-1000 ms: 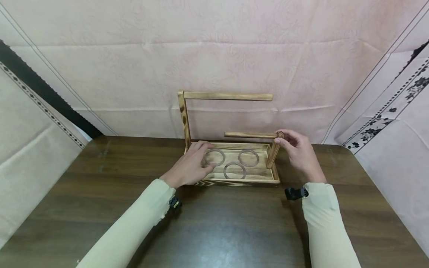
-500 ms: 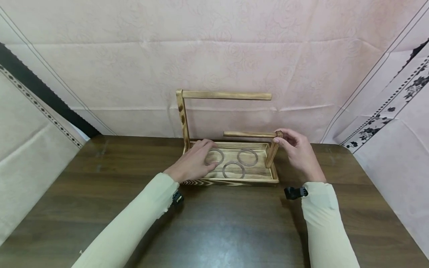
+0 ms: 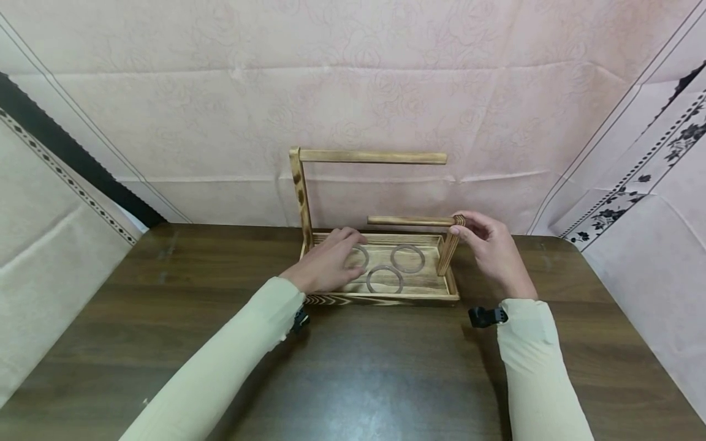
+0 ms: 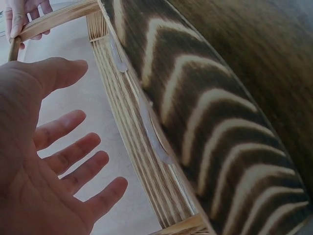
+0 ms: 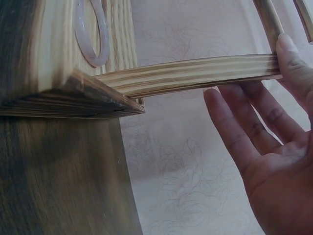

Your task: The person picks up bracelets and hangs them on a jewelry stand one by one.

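Note:
A shallow wooden tray [image 3: 408,297] carries two upright posts with horizontal bars, a taller left post [image 3: 302,196] and a shorter right post [image 3: 447,256]. Inside lie three pale translucent rings, one at the back right [image 3: 423,260], one at the front [image 3: 401,283] and one partly behind my left hand [image 3: 325,263]. That hand hovers over the tray's left part with relaxed, spread fingers; nothing shows in its grasp in the left wrist view [image 4: 58,142]. My right hand [image 3: 493,254] pinches the top of the short post, thumb against it in the right wrist view [image 5: 274,132].
The tray stands near the back edge of a dark brown wooden table [image 3: 353,367]. Behind it hangs a pale pink patterned cloth [image 3: 353,110], with white cloth at both sides. The tall post's bar [image 3: 375,157] extends above the tray.
My left hand has shifted slightly to the right over the tray, covering more of the left ring. My right hand keeps its hold on the short post.

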The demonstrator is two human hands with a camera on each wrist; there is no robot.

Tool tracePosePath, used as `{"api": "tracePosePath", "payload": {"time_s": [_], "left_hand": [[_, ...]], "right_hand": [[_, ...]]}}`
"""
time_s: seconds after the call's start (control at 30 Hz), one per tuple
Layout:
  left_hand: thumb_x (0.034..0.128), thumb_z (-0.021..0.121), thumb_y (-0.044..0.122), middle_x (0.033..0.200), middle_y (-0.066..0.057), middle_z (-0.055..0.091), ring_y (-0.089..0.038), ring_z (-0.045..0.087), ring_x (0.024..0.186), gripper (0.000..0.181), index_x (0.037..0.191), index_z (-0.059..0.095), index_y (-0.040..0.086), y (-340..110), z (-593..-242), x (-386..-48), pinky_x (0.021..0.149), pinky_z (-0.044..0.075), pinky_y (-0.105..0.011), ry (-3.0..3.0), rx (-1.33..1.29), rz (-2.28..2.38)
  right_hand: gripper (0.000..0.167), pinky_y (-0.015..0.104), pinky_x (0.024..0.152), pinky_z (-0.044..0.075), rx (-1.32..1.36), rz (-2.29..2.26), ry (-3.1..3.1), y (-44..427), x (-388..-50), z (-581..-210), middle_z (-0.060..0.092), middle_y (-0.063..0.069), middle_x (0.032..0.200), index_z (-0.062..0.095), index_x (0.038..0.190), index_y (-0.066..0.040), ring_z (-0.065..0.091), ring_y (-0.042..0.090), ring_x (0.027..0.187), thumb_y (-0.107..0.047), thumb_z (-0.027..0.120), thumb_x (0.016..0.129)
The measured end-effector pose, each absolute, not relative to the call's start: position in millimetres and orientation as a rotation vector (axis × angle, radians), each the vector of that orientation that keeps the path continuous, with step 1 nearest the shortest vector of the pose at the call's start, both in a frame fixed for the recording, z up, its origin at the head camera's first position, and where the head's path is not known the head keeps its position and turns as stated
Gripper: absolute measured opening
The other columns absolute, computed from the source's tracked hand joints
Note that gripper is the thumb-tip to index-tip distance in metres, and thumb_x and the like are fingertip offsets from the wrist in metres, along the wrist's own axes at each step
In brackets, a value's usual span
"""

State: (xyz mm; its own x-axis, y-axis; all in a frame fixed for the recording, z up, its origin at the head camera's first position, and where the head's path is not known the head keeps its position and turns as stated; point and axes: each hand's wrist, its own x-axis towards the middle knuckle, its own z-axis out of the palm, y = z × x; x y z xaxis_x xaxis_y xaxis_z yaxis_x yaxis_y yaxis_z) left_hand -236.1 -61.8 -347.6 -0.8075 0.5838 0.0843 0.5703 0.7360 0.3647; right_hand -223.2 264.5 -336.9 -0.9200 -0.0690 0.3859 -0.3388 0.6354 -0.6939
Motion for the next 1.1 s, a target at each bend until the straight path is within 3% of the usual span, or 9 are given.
{"api": "tracePosePath", "payload": {"time_s": [0.5, 0.77, 1.1], "left_hand": [[0.0967, 0.071, 0.029, 0.145, -0.007, 0.050, -0.026, 0.046, 0.132, 0.053, 0.143, 0.053, 0.010, -47, -354, -244, 0.112, 0.045, -0.044, 2.882, 1.015, 0.595], [0.0966, 0.071, 0.029, 0.149, -0.007, 0.048, -0.026, 0.046, 0.133, 0.054, 0.144, 0.054, 0.010, -34, -354, -251, 0.113, 0.043, -0.044, 2.862, 1.039, 0.555], [0.0980, 0.069, 0.033, 0.151, -0.005, 0.046, -0.027, 0.043, 0.134, 0.053, 0.145, 0.053, 0.013, -21, -355, -254, 0.114, 0.041, -0.046, 2.857, 1.032, 0.492]], "right_hand": [[0.026, 0.010, 0.077, 0.046, 0.339, 1.206, -2.525, 264, -224, -337, 0.072, 0.010, 0.101, 0.072, 0.120, -0.008, 0.062, 0.003, 0.086, -0.024, 0.066, 0.100], [0.026, 0.011, 0.076, 0.046, 0.311, 1.195, -2.526, 266, -224, -338, 0.071, 0.002, 0.097, 0.072, 0.119, -0.009, 0.062, 0.005, 0.084, -0.025, 0.067, 0.099], [0.026, 0.010, 0.075, 0.046, 0.319, 1.227, -2.519, 265, -225, -340, 0.071, 0.012, 0.102, 0.071, 0.121, -0.008, 0.059, -0.003, 0.082, -0.022, 0.066, 0.100]]}}
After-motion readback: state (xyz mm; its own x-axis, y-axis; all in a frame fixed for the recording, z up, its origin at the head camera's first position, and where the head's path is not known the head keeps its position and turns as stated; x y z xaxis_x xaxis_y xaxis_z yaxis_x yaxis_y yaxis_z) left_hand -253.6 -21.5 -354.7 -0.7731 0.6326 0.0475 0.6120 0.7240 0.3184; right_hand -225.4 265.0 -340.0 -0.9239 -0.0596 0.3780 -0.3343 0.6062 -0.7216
